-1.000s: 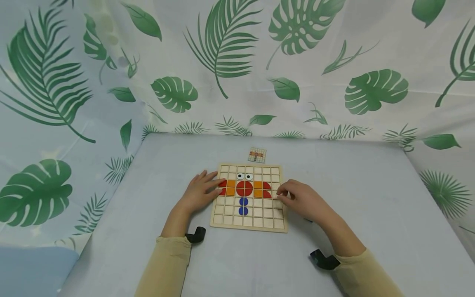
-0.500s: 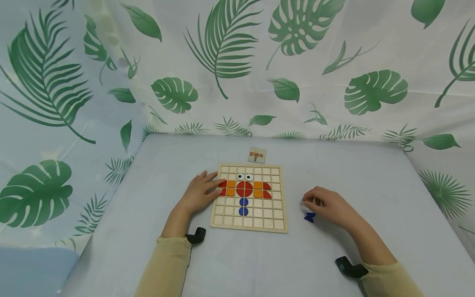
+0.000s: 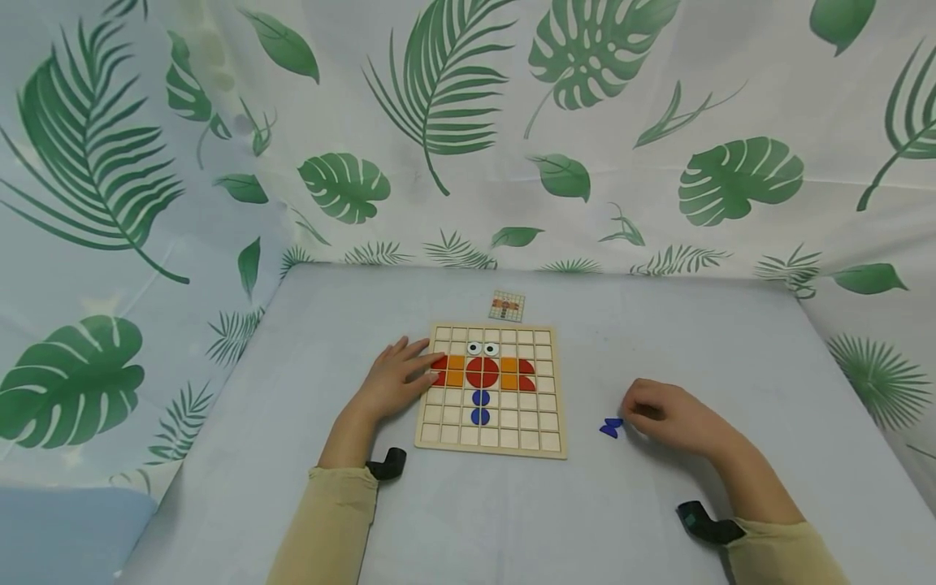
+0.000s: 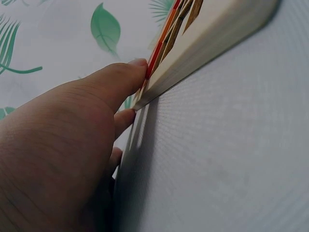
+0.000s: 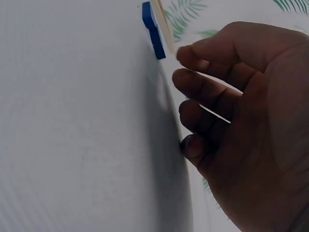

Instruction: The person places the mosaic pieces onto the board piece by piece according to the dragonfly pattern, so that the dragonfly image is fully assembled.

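A square wooden grid board (image 3: pixel 526 422) lies on the table, with red, orange and blue pieces and two eye tiles (image 3: pixel 474 348) set in its cells. My left hand (image 3: pixel 395 380) rests at the board's left edge, its fingers over the red pieces there; in the left wrist view the thumb touches the rim. Two small dark blue pieces (image 3: pixel 610 427) lie on the table right of the board. Just right of them is my right hand (image 3: pixel 676 416), fingers loosely bent. The right wrist view shows nothing between its fingertips, which are close to the blue pieces (image 5: pixel 153 34).
Behind the board lies a small pattern card (image 3: pixel 506 306) printed with a similar figure on a grid. A leaf-print cloth (image 3: pixel 468 211) hangs at the back of the pale table. Each wrist carries a black camera mount (image 3: pixel 709 526).
My right hand has left the board's right edge and moved right, past the blue pieces, which it had mostly covered from view. My left hand and the board have stayed put.
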Motion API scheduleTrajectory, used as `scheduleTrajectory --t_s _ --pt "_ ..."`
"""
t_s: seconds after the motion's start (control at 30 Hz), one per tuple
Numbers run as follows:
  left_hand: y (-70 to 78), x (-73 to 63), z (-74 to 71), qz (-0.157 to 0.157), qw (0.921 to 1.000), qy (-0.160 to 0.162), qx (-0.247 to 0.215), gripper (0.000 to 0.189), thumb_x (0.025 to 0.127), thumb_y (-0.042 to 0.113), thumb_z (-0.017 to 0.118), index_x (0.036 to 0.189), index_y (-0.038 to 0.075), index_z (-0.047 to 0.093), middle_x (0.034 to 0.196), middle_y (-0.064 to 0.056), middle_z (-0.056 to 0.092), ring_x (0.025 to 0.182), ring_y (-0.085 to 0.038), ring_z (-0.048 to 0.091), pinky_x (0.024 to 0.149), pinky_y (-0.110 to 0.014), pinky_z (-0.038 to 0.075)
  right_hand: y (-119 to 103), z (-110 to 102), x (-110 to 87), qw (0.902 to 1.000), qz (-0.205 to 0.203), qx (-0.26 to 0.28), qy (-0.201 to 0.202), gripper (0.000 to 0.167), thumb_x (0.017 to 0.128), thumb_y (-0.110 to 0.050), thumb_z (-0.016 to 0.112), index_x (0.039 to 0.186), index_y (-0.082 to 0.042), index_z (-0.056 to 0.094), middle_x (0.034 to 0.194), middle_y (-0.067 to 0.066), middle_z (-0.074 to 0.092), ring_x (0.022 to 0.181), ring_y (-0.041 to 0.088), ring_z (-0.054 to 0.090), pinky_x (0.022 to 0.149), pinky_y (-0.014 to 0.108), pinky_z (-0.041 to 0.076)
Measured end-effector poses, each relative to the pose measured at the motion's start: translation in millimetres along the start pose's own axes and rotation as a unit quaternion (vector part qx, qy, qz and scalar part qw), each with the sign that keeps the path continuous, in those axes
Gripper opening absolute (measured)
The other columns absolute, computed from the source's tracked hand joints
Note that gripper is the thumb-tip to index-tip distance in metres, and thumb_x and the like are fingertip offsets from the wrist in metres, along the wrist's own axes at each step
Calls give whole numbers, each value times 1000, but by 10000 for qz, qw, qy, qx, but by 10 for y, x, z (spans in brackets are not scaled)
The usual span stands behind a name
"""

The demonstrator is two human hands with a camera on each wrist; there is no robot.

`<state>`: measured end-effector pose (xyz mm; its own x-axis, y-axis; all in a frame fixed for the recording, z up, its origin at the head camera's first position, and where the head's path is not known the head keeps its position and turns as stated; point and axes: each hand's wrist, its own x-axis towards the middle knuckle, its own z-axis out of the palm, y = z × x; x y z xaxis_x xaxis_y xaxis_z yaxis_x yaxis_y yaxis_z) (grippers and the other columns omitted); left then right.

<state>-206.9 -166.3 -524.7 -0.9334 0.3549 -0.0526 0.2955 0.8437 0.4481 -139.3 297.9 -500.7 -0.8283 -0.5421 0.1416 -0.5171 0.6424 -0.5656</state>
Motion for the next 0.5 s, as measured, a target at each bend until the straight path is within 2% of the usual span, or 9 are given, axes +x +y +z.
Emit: scheduleTrajectory --t_s 0.13,0.5 --pt "-4 0 11 -10 10000 -10 25 46 99 48 53 144 39 51 162 4 33 155 -30 14 127 -49 7 21 -8 -32 9997 -228 50 -88 25 88 -3 70 86 -28 67 90 -15 60 81 -2 51 70 20 47" --pt "15 8 -5 -48 10000 -25 71 46 99 49 53 144 38 51 162 4 32 154 -30 14 127 -50 8 25 22 -14 9997 -116 16 -227 25 88 -8 72 88 -32 70 91 -19 61 83 -2 53 72 22 49"
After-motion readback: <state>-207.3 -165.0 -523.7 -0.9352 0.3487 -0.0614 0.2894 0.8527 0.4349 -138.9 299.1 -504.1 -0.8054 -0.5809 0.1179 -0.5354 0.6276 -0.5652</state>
